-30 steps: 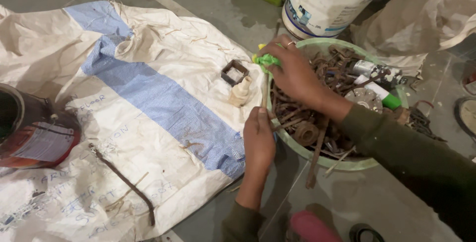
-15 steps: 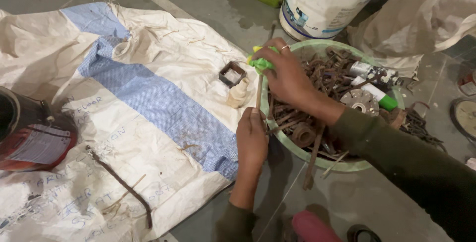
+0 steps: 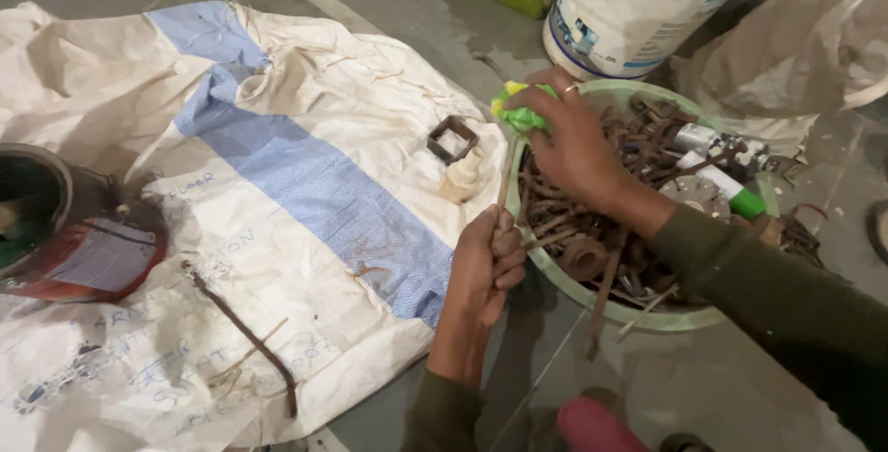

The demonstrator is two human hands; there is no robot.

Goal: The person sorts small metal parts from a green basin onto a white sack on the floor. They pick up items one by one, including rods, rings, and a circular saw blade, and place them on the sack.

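Raised now, left hand [image 3: 486,262] grips rusty rod [image 3: 505,188]; right hand [image 3: 573,142] clutches green cloth [image 3: 518,117].

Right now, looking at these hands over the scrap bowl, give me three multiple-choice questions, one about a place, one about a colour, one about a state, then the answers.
1. Where does the small square metal frame lie?
A. on the white sack
B. inside the bowl
C. on the bucket

2. What colour is the cloth in the right hand?
A. red
B. green
C. black

3. How is the left hand?
A. flat and open on the floor
B. closed round a thin rusty rod
C. resting on the tin

Answers: 1 A, the frame sits on the sack. 2 B, the right hand presses a green cloth. 3 B, the left hand grips the rod at the bowl rim.
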